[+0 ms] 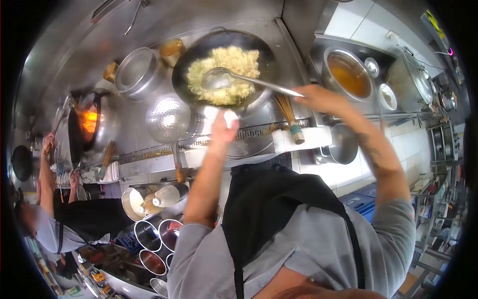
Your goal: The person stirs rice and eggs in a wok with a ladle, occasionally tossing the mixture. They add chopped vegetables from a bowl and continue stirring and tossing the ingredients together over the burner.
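My right hand (318, 98) is closed around the long handle of a metal ladle (264, 84), whose bowl rests in the food. A pale yellow heap of fried rice or finely chopped food (226, 92) fills the middle of a dark wok (184, 74). At the wok's near rim, my left hand (222, 130) is closed on what looks like a white cloth (230, 118); glare and blur hide its fingertips. Left of the wok lies a perforated strainer (168, 119) with a wooden handle, touched by neither hand.
Metal bowl (134, 72) and sauce pot (172, 51) stand behind the strainer. Bamboo brush (285, 108) and folded white towel (311, 139) lie on the front ledge. Amber liquid fills a pot (351, 79) at right. A co-worker (74, 219) handles a flaming wok (88, 119) at left.
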